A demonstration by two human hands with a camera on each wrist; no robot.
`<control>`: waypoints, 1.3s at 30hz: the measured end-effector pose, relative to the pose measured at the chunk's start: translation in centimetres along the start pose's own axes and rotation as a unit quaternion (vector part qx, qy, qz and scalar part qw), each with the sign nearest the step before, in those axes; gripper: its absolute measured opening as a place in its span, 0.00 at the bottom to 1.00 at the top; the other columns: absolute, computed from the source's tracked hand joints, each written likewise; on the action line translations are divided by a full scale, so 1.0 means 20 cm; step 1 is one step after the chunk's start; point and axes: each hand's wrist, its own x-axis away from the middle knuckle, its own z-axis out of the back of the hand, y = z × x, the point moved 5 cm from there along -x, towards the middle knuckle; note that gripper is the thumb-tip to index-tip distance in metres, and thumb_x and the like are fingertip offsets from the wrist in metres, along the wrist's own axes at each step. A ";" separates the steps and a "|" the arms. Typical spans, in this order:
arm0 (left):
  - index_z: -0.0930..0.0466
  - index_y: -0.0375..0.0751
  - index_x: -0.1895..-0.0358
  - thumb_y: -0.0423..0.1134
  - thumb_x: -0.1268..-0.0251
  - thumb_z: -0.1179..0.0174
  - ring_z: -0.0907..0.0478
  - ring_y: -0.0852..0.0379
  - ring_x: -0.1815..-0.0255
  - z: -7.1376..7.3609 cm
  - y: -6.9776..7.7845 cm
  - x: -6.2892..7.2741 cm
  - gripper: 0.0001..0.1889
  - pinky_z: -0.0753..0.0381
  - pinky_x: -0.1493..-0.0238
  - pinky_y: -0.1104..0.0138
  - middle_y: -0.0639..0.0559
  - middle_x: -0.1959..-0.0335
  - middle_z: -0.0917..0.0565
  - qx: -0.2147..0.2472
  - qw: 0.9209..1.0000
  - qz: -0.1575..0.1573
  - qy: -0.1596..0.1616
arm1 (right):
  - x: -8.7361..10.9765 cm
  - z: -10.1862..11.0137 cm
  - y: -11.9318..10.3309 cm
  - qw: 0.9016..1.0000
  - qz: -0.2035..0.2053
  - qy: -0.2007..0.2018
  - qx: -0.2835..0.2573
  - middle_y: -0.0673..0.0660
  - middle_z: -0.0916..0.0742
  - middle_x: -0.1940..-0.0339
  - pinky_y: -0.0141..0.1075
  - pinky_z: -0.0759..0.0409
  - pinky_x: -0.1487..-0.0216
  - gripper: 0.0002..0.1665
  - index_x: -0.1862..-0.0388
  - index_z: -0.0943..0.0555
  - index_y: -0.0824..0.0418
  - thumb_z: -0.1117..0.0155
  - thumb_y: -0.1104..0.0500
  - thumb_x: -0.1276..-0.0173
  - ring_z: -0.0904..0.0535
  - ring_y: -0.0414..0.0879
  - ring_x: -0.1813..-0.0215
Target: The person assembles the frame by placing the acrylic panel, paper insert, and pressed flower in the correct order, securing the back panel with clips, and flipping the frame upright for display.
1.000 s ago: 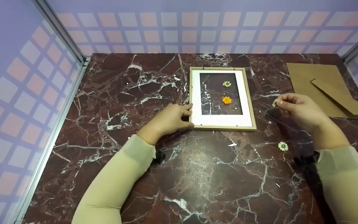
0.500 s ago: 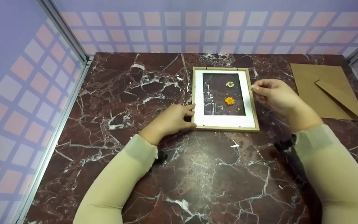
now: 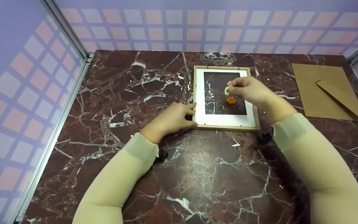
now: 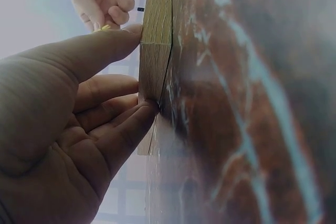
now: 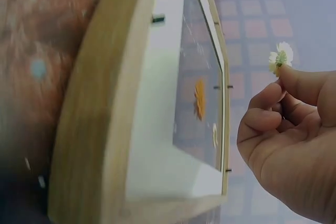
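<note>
A light wood picture frame [image 3: 226,122] with a white mat lies on the marble table, its small black tabs showing. My left hand [image 3: 176,118] rests at its near left corner, thumb and fingertips touching the wooden side. Between thumb and fingertip, my right hand [image 3: 250,90] pinches a small white daisy [image 5: 282,56] above the frame's dark window. An orange flower [image 3: 230,100] lies in the window. Behind it lies another white flower [image 5: 214,136], mostly covered by my right hand in the head view.
A brown backing board [image 3: 309,99] with a fold-out stand [image 3: 343,98] lies at the right rear. Tiled-pattern walls [image 3: 179,28] border the table [image 3: 129,93] at the back and sides. Small white scraps [image 3: 236,145] dot the surface.
My right hand has carried the daisy leftward from beside the frame to over its window. The left hand stays at the corner. The loose daisy at the right is now hidden behind my right arm.
</note>
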 end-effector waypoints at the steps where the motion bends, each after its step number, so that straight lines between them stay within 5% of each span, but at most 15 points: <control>1: 0.13 0.36 0.31 0.46 0.26 0.23 0.28 0.38 0.13 0.00 0.00 0.00 0.27 0.33 0.07 0.53 0.46 0.12 0.29 0.000 1.000 0.000 0.000 | 0.00 -0.02 -0.01 1.000 0.002 -0.004 0.004 0.47 0.16 0.63 0.31 0.21 0.64 0.10 0.45 0.15 0.62 0.39 0.57 0.10 0.24 0.40 0.64; 9: 0.13 0.35 0.31 0.46 0.26 0.23 0.28 0.38 0.13 0.00 0.00 0.01 0.27 0.33 0.07 0.54 0.46 0.12 0.29 0.000 1.000 -0.002 0.000 | -0.03 -0.14 -0.07 0.994 0.034 -0.022 0.104 0.52 0.17 0.64 0.30 0.26 0.69 0.09 0.49 0.14 0.64 0.38 0.60 0.12 0.26 0.40 0.67; 19: 0.12 0.36 0.32 0.45 0.26 0.23 0.26 0.38 0.15 0.00 -0.01 0.01 0.25 0.31 0.08 0.54 0.46 0.13 0.29 0.002 1.000 -0.003 0.004 | -0.10 -0.23 -0.10 0.975 0.071 -0.016 0.210 0.60 0.11 0.56 0.38 0.26 0.57 0.11 0.52 0.13 0.64 0.39 0.61 0.11 0.26 0.43 0.64; 27: 0.12 0.36 0.32 0.45 0.25 0.23 0.27 0.39 0.13 0.00 0.00 0.00 0.25 0.33 0.07 0.54 0.45 0.13 0.28 0.001 1.000 -0.007 -0.001 | -0.12 -0.24 -0.10 0.970 0.065 -0.018 0.235 0.61 0.10 0.55 0.44 0.21 0.49 0.10 0.54 0.14 0.63 0.40 0.61 0.11 0.22 0.48 0.59; 39: 0.13 0.36 0.30 0.46 0.25 0.24 0.31 0.36 0.11 0.00 0.00 0.00 0.27 0.39 0.04 0.50 0.48 0.12 0.28 -0.001 1.000 0.004 -0.002 | -0.14 -0.26 -0.08 0.969 0.054 -0.007 0.240 0.60 0.09 0.57 0.42 0.20 0.54 0.09 0.55 0.14 0.63 0.37 0.61 0.12 0.20 0.47 0.61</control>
